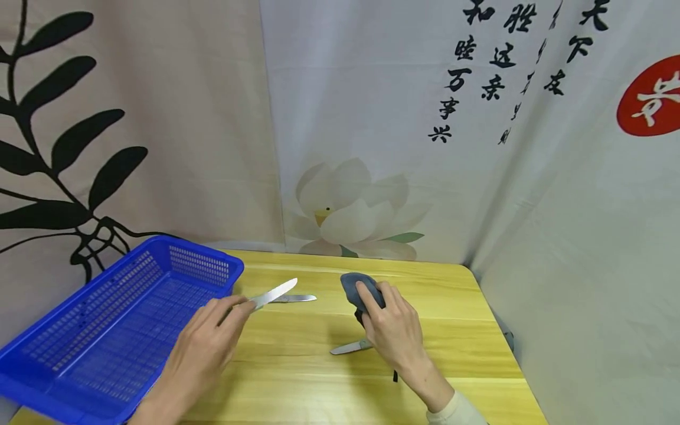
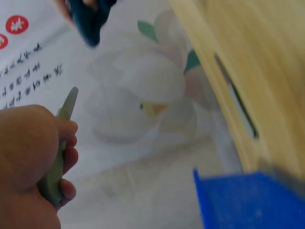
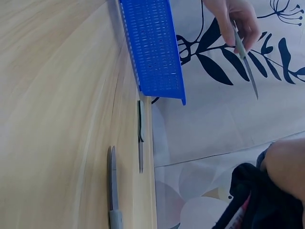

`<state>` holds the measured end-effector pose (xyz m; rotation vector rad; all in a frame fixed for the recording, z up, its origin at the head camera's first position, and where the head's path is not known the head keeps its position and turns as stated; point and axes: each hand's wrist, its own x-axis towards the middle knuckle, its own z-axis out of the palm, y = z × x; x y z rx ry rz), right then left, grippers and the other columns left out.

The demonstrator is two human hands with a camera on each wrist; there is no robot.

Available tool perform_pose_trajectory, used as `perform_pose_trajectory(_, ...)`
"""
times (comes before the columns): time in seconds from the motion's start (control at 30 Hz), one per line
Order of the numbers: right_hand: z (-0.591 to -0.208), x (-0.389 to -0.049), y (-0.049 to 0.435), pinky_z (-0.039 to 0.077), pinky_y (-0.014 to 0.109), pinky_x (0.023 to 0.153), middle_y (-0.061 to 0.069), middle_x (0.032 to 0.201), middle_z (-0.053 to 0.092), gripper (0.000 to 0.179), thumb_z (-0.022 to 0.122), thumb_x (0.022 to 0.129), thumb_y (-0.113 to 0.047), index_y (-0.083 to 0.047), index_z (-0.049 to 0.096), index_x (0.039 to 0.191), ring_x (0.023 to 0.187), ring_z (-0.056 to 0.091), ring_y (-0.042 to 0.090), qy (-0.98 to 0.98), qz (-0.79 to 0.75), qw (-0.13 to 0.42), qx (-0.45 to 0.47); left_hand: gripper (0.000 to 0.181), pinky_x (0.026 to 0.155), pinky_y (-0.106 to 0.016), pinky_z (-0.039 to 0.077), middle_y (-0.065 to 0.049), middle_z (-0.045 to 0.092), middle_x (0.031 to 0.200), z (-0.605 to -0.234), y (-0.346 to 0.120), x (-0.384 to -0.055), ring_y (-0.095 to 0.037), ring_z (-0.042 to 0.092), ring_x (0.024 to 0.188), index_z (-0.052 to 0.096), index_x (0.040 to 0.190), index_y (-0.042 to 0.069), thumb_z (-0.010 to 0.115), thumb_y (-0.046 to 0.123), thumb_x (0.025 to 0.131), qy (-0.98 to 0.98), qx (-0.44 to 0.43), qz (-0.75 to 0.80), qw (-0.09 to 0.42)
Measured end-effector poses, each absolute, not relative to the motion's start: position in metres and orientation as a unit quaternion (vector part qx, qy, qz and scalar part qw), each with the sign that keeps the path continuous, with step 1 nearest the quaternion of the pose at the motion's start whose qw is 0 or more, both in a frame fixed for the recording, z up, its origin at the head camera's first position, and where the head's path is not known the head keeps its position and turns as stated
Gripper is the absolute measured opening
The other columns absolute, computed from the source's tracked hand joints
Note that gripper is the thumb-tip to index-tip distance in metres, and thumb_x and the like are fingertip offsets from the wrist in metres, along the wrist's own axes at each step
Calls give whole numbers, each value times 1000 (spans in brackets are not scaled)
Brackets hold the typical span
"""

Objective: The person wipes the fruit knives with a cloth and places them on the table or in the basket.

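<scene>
Left hand (image 1: 209, 336), lower left of centre: fingers curled round the pale-green handle of a raised knife (image 1: 275, 293), blade pointing to the upper right of the frame; the left wrist view shows the grip from behind, thumb along the handle. Right hand (image 1: 393, 327), right of centre: fingers and thumb closed on a bunched blue-grey cloth (image 1: 361, 289). Something black shows just under the cloth, its form unclear; a short black strip (image 1: 395, 376) shows below the hand. Near that hand, a second knife (image 1: 350, 348) lies on the table, blade toward the left of the frame, handle partly covered by the hand. A third knife (image 1: 297, 298) lies farther back, partly behind the raised one; the right wrist view shows its handle toward the basket. Container: one blue plastic basket (image 1: 204, 265), lower left, slotted walls, mesh floor in sight, near right edge partly covered by the left hand. Table (image 1: 451, 330) wood-grained, yellow. Behind, a pale curtain (image 1: 202, 147): black leaves upper left, lotus at centre, black characters upper right.
</scene>
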<state>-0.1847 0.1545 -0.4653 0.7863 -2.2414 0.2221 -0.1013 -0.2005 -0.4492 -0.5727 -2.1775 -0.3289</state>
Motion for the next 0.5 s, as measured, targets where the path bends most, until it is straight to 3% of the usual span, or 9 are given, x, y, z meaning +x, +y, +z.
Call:
perform_pose_trajectory(0.17, -469, -183, 159, 66, 40, 67, 20, 119, 73, 69, 96, 82, -7, -15, 73, 147, 92, 71, 30, -878, 90, 361, 301, 56, 87, -38, 53, -10, 78, 118, -435, -233, -100, -26, 70, 98, 78, 126, 5, 37, 42, 124, -876, -199, -160, 409)
perform_pose_trajectory(0.23, -470, -183, 161, 66, 40, 66, 20, 119, 73, 69, 95, 82, -7, -15, 73, 147, 92, 71, 30, -880, 90, 359, 299, 37, 87, -35, 52, -10, 78, 118, -431, -247, -99, -26, 70, 100, 78, 128, 5, 54, 33, 121, -884, -180, -169, 398)
perform_pose_trajectory(0.3, -471, -183, 162, 66, 39, 65, 20, 119, 73, 68, 94, 83, -6, -15, 73, 147, 90, 71, 29, -881, 91, 357, 297, 23, 87, -28, 52, -11, 78, 118, -428, -260, -101, -27, 70, 100, 77, 130, 5, 72, 15, 111, -889, -161, -185, 387)
perform_pose_trajectory(0.4, -473, -183, 165, 65, 38, 65, 20, 118, 73, 69, 94, 82, -6, -15, 73, 148, 89, 70, 28, -883, 93, 354, 295, 48, 84, -16, 49, -11, 79, 116, -426, -280, -106, -22, 70, 98, 76, 131, 5, 86, -10, 87, -892, -142, -205, 376)
perform_pose_trajectory(0.5, -474, -182, 169, 65, 38, 64, 20, 117, 73, 68, 93, 83, -6, -15, 73, 147, 90, 71, 29, -884, 98, 353, 291, 50, 79, -10, 46, -12, 79, 113, -427, -301, -114, -9, 66, 94, 75, 131, 4, 86, -13, 86, -895, -135, -215, 368)
